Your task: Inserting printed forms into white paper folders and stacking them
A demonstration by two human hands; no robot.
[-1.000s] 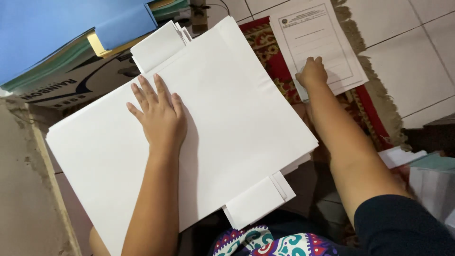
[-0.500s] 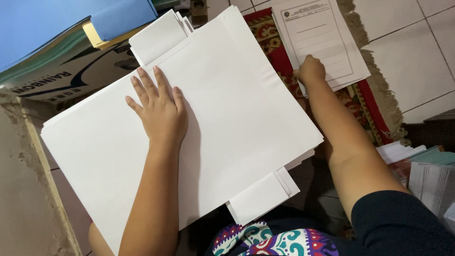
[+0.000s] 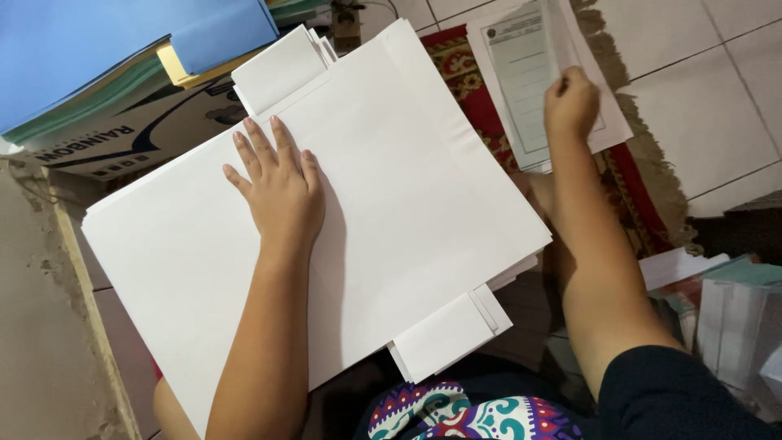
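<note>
Right hand point(image 3: 572, 102) pinching printed sheet point(image 3: 529, 90) edge.

white folder stack point(image 3: 391, 204), lifted printed sheet point(image 3: 529, 81)

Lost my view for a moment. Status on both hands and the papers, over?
Left hand flat on white paper stack. Right hand pinching a sheet off printed forms on the rug. Nothing in the way.

Bright, even indoor light washes the white sheets under the left hand point(image 3: 281, 191) nearly featureless, a soft shadow falling just right of that forearm, while the right hand point(image 3: 572, 102) and the paper it grips look slightly motion-blurred.
</note>
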